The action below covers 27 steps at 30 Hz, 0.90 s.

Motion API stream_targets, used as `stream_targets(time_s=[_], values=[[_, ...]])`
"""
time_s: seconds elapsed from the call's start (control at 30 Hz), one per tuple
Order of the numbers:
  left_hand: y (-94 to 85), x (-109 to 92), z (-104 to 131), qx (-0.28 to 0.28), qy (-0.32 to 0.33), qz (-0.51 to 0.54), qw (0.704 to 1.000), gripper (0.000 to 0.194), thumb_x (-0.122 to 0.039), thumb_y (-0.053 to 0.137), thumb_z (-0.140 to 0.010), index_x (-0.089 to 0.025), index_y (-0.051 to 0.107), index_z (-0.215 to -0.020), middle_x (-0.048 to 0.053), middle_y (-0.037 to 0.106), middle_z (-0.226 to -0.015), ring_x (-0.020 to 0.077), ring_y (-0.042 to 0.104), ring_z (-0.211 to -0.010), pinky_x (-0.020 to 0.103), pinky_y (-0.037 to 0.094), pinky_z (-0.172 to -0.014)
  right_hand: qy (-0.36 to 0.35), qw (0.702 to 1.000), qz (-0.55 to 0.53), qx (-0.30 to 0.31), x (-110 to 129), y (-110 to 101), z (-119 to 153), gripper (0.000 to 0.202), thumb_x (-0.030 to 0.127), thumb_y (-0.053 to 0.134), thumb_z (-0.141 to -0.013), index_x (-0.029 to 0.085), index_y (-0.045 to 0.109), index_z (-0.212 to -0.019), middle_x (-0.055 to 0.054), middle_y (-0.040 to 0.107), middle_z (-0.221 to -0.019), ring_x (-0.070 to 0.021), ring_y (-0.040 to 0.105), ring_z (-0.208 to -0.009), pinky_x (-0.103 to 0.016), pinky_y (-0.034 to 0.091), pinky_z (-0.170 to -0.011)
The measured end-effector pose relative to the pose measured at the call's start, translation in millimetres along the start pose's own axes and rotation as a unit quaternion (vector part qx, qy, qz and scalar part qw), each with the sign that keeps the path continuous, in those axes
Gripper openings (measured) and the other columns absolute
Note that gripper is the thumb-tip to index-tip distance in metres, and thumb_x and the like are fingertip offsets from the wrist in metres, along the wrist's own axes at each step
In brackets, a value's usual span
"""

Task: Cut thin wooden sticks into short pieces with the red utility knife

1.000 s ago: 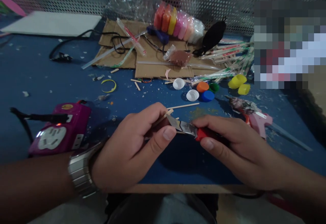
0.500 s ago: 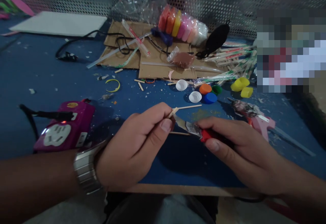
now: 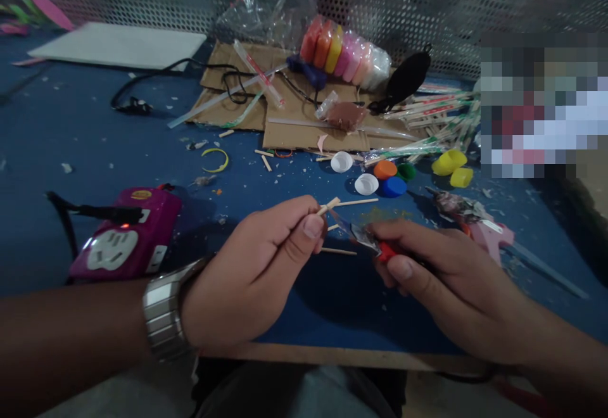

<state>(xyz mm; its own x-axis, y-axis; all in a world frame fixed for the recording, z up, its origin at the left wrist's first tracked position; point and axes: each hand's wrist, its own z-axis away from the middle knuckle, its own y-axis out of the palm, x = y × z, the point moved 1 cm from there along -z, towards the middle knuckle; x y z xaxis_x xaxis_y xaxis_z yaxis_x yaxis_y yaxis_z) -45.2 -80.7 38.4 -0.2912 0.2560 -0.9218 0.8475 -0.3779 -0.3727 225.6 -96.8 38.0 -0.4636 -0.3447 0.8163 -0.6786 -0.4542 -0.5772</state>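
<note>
My left hand, with a metal watch on its wrist, pinches a thin wooden stick between thumb and forefinger, its tip poking out to the right. My right hand is closed on a utility knife with a red handle. The knife's blade points left and reaches close to the stick's tip; whether they touch I cannot tell. More thin sticks lie on the blue table behind and below the fingertips, partly hidden by my left hand.
A purple power adapter stands at left. Bottle caps lie beyond my hands. A pink glue gun rests at right. Farther back are cardboard, wrapped chopsticks, colored clay packs and a white board.
The blade has drawn slightly right and down from the stick, and more of the stick's tip shows. The whole view has shifted a little.
</note>
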Motion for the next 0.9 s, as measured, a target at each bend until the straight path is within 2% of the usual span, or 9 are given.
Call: stream_targets(time_s=[0.23, 0.4, 0.57, 0.9], values=[[0.3, -0.7, -3.9, -0.009, 0.023, 0.005, 1.0, 0.047, -0.041, 0.042, -0.126, -0.024, 0.051, -0.084, -0.004, 0.056, -0.076, 0.0126, 0.053, -0.07, 0.03, 0.044, -0.065, -0.011, 1.0, 0.012, -0.007, -1.3, 0.3, 0.8, 0.023, 0.032, 0.064, -0.116, 0.034, 0.067, -0.139, 0.004, 0.072, -0.085, -0.0154, 0.066, -0.068, -0.026, 0.05, -0.062], [1.0, -0.9, 0.5, -0.006, 0.018, 0.014, 1.0, 0.045, -0.036, 0.04, -0.127, -0.024, 0.052, -0.085, -0.006, 0.052, -0.075, 0.0098, 0.047, -0.065, 0.027, 0.042, -0.061, -0.004, 1.0, 0.011, -0.004, -5.1, 0.3, 3.3, 0.027, 0.03, 0.06, -0.118, 0.037, 0.064, -0.144, 0.004, 0.074, -0.091, -0.0151, 0.067, -0.073, -0.026, 0.05, -0.066], [1.6, 0.3, 1.3, -0.006, -0.002, 0.033, 0.999, 0.044, -0.041, 0.039, -0.127, -0.023, 0.055, -0.09, -0.007, 0.051, -0.074, 0.0094, 0.046, -0.064, 0.025, 0.041, -0.058, 0.002, 1.0, 0.008, 0.001, -6.7, 1.3, 3.8, 0.028, 0.031, 0.059, -0.119, 0.038, 0.063, -0.146, 0.003, 0.075, -0.092, -0.016, 0.068, -0.073, -0.027, 0.05, -0.064], [1.0, -1.1, 0.2, 0.006, 0.007, -0.014, 1.0, 0.04, -0.033, 0.043, -0.124, -0.024, 0.055, -0.087, -0.006, 0.057, -0.077, 0.0102, 0.053, -0.069, 0.027, 0.043, -0.066, -0.001, 1.0, 0.021, 0.0, -4.8, 2.1, 5.9, 0.027, 0.036, 0.058, -0.12, 0.036, 0.064, -0.146, 0.002, 0.078, -0.093, -0.0169, 0.07, -0.072, -0.028, 0.049, -0.061]])
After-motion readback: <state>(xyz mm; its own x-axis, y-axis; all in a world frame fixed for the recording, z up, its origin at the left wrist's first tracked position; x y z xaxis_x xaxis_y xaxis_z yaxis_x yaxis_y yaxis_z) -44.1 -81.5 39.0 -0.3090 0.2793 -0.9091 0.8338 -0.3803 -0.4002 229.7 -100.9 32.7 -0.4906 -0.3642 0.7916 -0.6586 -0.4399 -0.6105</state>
